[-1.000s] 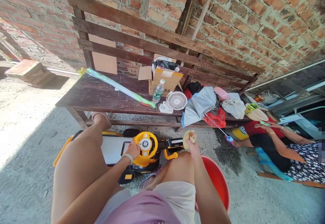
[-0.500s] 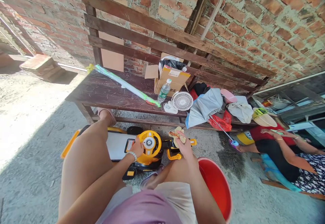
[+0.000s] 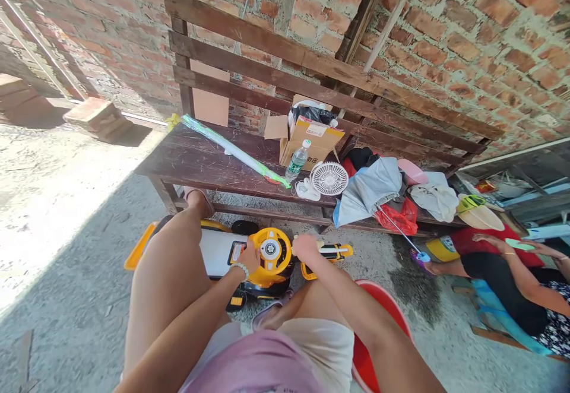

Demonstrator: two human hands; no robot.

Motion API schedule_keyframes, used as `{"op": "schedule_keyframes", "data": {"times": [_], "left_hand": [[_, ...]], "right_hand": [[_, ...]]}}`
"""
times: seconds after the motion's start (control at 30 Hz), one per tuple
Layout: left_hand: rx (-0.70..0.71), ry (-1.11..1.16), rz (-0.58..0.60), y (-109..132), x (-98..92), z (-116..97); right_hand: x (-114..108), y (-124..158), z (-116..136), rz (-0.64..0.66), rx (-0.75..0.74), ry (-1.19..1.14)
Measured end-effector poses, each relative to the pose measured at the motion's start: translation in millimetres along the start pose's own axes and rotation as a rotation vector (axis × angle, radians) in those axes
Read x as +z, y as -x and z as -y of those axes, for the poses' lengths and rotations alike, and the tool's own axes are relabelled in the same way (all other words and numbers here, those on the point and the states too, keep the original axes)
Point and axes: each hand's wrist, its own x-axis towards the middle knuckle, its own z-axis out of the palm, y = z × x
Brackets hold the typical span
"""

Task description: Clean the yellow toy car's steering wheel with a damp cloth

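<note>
My left hand (image 3: 248, 257) rests on the left side of a yellow toy steering wheel (image 3: 270, 250), its fingers curled against the rim. The wheel belongs to a yellow and white ride-on toy car (image 3: 218, 253) standing between my legs. My right hand (image 3: 306, 248) is closed just right of the wheel, around a piece of flatbread (image 3: 306, 238). Only a pale edge of the bread shows above my fingers. A beaded bracelet circles my left wrist.
A dark wooden bench (image 3: 200, 164) holds a cardboard box (image 3: 312, 143), water bottle (image 3: 297, 160), white fan (image 3: 329, 178) and grey umbrella (image 3: 367, 191). A red bucket (image 3: 386, 302) stands by my right knee. A seated person (image 3: 503, 268) is at right, before a brick wall (image 3: 463, 43).
My right hand has moved left toward the steering wheel, and the flatbread is now mostly hidden in it. The whole scene has shifted right in view. My left hand remains on the wheel.
</note>
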Motion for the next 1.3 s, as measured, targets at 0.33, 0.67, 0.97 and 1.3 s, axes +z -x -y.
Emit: {"op": "schedule_keyframes", "data": {"times": [0.33, 0.67, 0.97, 1.3], "left_hand": [[-0.038, 0.036, 0.04, 1, 1.5, -4], [-0.08, 0.018, 0.063, 9, -4.9, -10], [-0.077, 0.028, 0.101, 8, -6.1, -10], [-0.045, 0.023, 0.051, 8, -4.7, -9]], "right_hand": [[-50, 0, -91, 0.0, 0.09, -0.103], [-24, 2, -17, 0.144, -0.026, 0.214], [-21, -4, -40, -0.145, -0.04, 0.12], [95, 17, 26, -0.263, 0.033, -0.182]]}}
